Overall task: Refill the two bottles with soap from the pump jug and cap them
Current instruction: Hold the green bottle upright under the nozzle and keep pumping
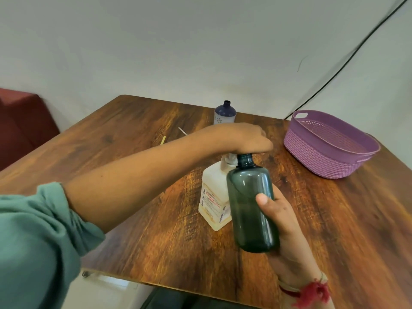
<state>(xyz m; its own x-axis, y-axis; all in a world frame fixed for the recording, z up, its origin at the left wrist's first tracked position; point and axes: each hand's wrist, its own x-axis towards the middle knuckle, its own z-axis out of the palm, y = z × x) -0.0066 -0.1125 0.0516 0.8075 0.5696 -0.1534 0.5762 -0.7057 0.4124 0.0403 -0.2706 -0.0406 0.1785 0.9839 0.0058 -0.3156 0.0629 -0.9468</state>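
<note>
Pump jug (211, 198) behind green bottle (248, 210); purple basket (316, 158) right, blue bottle (225, 113) far.

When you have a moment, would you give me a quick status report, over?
Left hand on top of the pump jug. Right hand grips green bottle, uncapped, neck by the pump. Blue bottle uncapped, far side. Nothing between.

Soft, even indoor light, moderately bright, without harsh shadows. A dull sheen lies on the far side of the wooden table (138, 121), and faint highlights streak the dark green bottle (249, 210). The left hand (249, 139) is slightly motion-blurred. Wide-angle distortion bows the wall cable (352, 56) and stretches the sleeve (33, 241) at the left edge.
</note>
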